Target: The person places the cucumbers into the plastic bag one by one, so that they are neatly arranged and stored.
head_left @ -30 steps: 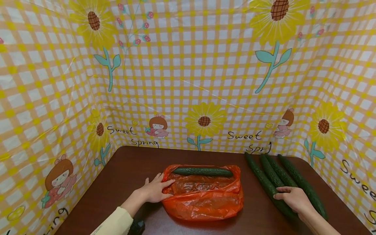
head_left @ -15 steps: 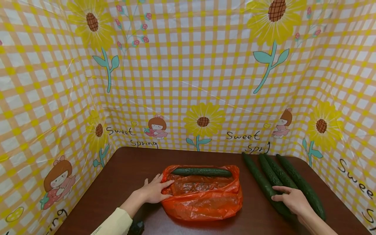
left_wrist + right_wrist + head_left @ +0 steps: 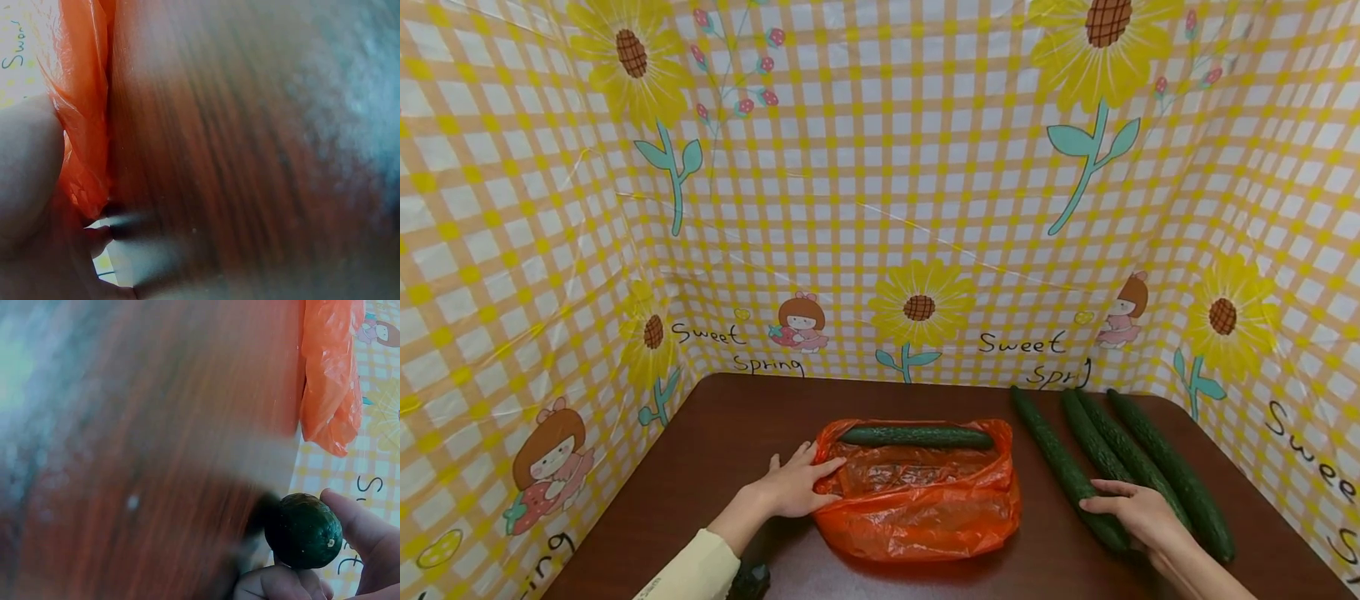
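Note:
An orange-red plastic bag (image 3: pixel 917 525) lies in the middle of the brown table, its mouth spread wide. Inside, along the far rim, is one green cucumber (image 3: pixel 917 437). My left hand (image 3: pixel 786 487) rests at the bag's left edge, fingers spread, index finger and thumb over the rim. At the right, my right hand (image 3: pixel 1138 510) grips the near part of a long cucumber (image 3: pixel 1052 446). The right wrist view shows this cucumber's rounded end (image 3: pixel 303 528) between thumb and fingers. In the left wrist view the bag (image 3: pixel 84 112) runs alongside the thumb (image 3: pixel 31 169).
Several more cucumbers lie side by side right of the held one, including the outermost cucumber (image 3: pixel 1172 467). A small dark object (image 3: pixel 751 579) sits by the left sleeve. Checked sunflower-print sheeting (image 3: pixel 850 208) walls the table (image 3: pixel 745 417) at back and sides.
My right hand has shifted slightly left with the cucumber, which now stands apart from the others with a wider gap. The left hand and the bag have stayed in place.

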Demonstrator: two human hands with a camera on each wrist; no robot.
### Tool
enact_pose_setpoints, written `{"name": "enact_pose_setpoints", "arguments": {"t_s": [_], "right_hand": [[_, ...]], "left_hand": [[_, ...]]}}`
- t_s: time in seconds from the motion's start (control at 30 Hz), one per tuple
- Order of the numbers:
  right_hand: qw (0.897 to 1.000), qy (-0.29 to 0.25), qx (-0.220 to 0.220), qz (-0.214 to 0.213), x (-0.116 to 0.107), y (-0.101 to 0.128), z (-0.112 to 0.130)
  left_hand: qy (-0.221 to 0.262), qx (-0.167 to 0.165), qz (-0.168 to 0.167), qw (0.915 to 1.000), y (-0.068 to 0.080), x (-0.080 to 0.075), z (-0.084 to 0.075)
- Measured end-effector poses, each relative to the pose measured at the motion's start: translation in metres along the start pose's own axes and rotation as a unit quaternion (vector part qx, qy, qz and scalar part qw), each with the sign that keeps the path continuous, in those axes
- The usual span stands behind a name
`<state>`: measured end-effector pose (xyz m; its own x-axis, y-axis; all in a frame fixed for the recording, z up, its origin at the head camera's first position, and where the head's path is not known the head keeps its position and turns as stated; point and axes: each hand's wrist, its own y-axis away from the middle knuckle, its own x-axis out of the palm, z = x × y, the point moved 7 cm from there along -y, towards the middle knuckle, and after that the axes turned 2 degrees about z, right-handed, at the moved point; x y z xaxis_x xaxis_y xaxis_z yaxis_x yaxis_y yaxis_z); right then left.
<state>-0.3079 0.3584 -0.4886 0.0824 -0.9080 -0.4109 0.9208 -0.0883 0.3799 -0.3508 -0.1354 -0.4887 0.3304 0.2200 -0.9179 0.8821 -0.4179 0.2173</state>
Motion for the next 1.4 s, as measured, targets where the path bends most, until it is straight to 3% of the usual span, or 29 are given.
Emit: {"name": "enact_pose_setpoints", "arguments": {"t_s": [0.27,0.67,1.4], "right_hand": [[1.0,0.007,-0.003,0.017,0.005,-0.004,-0.001],[0.996,0.086,-0.001,0.019,0.006,-0.011,0.003],[0.998,0.07,-0.003,-0.006,0.016,-0.001,0.007]], "left_hand": [[-0.001,-0.002,-0.007,1.0,0.003,-0.001,0.002],[-0.002,0.006,-0.005,1.0,0.004,-0.003,-0.001],[0.002,0.01,0.0,0.9999,0.003,0.0,0.0]]}}
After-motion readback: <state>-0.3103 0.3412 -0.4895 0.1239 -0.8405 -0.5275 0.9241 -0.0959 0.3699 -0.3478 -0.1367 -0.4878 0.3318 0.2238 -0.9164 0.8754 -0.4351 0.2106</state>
